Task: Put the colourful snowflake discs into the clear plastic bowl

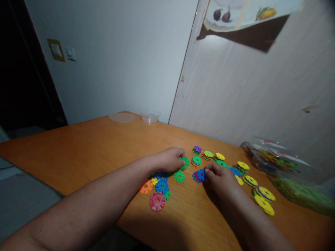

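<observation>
Between the thumb and fingers of my left hand [172, 159] is a green notched plastic disc [185, 163]. A second green disc [179, 176] lies flat just below it. My right hand [222, 177] pinches the edge of a blue notched disc [201, 175], which overlaps a red disc and another blue one. Beside my left wrist lies a loose heap with an orange disc [146, 187], a blue disc [162, 186] and a pink disc [157, 201]; my forearm hides part of it. A small stack topped by a green disc [196, 160] stands between my hands.
Several short disc stacks, such as one with a purple top [197, 149] and one with a yellow top [243, 166], stand farther back and right. Filled clear plastic bags [300, 191] lie at the right. A clear tub [150, 117] and round lid [121, 118] sit at the table's [86, 150] far edge.
</observation>
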{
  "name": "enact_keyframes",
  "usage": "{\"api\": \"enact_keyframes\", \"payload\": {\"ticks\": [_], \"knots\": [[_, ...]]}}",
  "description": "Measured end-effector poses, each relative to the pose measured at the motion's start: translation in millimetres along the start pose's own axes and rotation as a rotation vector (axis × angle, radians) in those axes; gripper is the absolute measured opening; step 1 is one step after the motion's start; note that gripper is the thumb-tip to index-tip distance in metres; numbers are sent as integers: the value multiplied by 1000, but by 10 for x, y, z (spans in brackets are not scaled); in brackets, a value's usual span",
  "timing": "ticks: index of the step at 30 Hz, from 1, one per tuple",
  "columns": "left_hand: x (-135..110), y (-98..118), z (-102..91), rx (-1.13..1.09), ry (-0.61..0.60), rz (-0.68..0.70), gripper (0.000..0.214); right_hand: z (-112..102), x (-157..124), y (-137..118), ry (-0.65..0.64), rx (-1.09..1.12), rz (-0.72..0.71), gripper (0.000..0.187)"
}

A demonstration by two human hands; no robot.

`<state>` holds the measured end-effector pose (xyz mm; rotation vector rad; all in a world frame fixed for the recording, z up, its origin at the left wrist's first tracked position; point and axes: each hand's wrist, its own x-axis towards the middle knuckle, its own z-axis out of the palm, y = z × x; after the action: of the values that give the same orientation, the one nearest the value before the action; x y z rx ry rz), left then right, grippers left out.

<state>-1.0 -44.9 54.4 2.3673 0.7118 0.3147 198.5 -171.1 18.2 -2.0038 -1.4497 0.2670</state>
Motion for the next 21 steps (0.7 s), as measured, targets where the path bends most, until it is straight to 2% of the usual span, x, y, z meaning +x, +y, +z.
{"api": "enact_keyframes", "payload": {"ticks": [7,11,15,21], "knots": [[15,48,175,-127,-45,-22,19,-35,-42,-129,-7,-207,-26,14],[19,90,245,-176,-96,-66,17,-12,-32,-105,-18,-193,-11,13],[18,100,259,-222,-150,-38,16,28,-21,-71,-16,-163,0,16],[38,63,308,-298,-135,-23,14,18,-39,-116,-5,-160,1,17]]}}
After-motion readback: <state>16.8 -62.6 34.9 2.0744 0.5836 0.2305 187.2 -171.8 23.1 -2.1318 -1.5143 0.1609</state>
